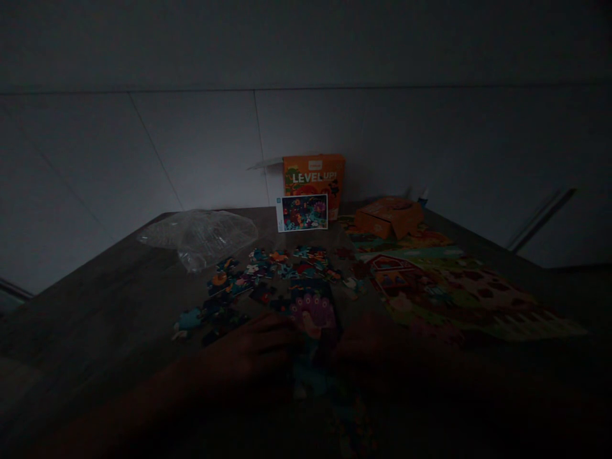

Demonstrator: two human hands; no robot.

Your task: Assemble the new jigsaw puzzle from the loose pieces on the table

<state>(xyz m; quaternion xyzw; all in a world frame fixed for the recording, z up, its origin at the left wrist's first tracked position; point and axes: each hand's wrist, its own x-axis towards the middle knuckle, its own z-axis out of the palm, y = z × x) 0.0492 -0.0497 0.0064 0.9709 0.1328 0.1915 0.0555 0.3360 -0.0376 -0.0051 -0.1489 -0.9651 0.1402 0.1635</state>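
The view is very dark. A partly joined jigsaw puzzle [313, 312] with a purple peacock lies flat on the table in front of me. At its left edge is my left hand [265, 347], fingers bent toward the puzzle; shadow hides what the fingertips hold, if anything. Close by the right edge is my right hand [363, 344], its fingers lost in the dark. Loose puzzle pieces [224, 280] are spread beyond and to the left of the joined part. Lower down, more of the puzzle [310, 379] shows faintly in blue.
A picture card [303, 213] leans against an upright orange "LEVEL UP!" box [313, 167] at the back. To the left lies a clear plastic bag [215, 233]. An orange box [389, 217] rests on a farm-scene puzzle [444, 287] at right. A pale wall stands behind the table.
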